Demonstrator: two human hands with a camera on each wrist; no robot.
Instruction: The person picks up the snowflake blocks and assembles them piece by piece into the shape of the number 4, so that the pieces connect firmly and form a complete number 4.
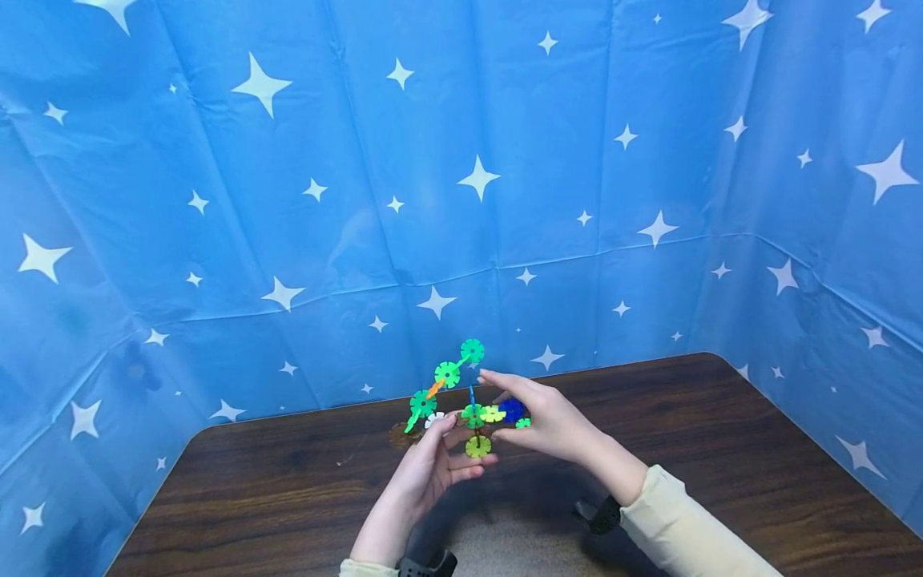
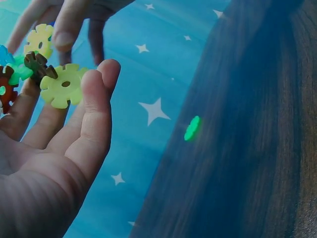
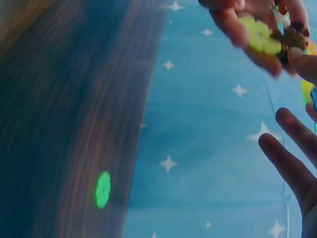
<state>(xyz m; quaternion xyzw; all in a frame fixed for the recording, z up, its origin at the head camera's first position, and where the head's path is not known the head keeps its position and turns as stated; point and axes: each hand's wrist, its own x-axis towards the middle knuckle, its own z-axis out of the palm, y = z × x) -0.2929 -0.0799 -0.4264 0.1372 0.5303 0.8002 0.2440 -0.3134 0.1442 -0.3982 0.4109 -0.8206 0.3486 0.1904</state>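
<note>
A branching chain of interlocking notched plastic discs stands up from my left hand. The left thumb and fingers hold it low down, around brown and yellow discs. In the left wrist view, a yellow-green disc and a dark brown disc lie against these fingers. My right hand is close on the chain's right side, fingers spread and extended. Its thumb overlaps a brown disc in the right wrist view. Dark blue disc shows just beyond this hand.
A loose green disc lies on the dark wooden table, near the edge. Behind the table hangs a blue cloth with white stars, continuing along both sides. Black straps sit at the wrists.
</note>
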